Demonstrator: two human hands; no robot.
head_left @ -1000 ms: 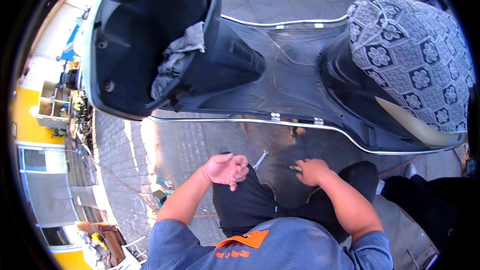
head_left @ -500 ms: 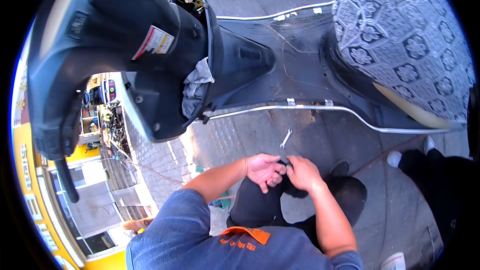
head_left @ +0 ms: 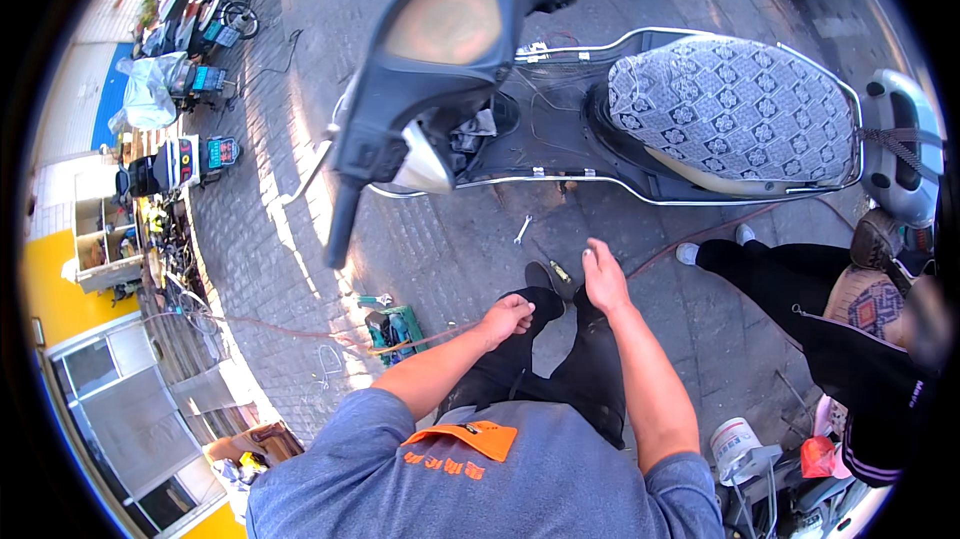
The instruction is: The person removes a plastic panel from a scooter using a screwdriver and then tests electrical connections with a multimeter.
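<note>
My left hand (head_left: 508, 321) is over my left knee with its fingers curled in; whatever they may hold is too small to make out. Apart from it, my right hand (head_left: 605, 279) reaches forward above my right leg, fingers stretched out and nothing in it. An open-ended wrench (head_left: 523, 229) lies on the pavement between my feet and the scooter (head_left: 430, 59). Beside my shoe is a small yellow-green object (head_left: 560, 271), its kind unclear. The scooter stands crosswise ahead, its seat under a grey patterned cover (head_left: 730, 109). A grey rag (head_left: 472, 129) is tucked behind its front panel.
A green tool case (head_left: 398, 331) sits on the ground to my left, with a reddish hose (head_left: 290, 327) running by it. At right stands a person in black trousers (head_left: 770, 269). A white bucket (head_left: 738, 444) is at lower right. Parked scooters (head_left: 185, 164) line the far left.
The view has risen and widened, so the scooter looks smaller and farther away. My hands, close together before, have moved apart; the left one's fingers have curled in.
</note>
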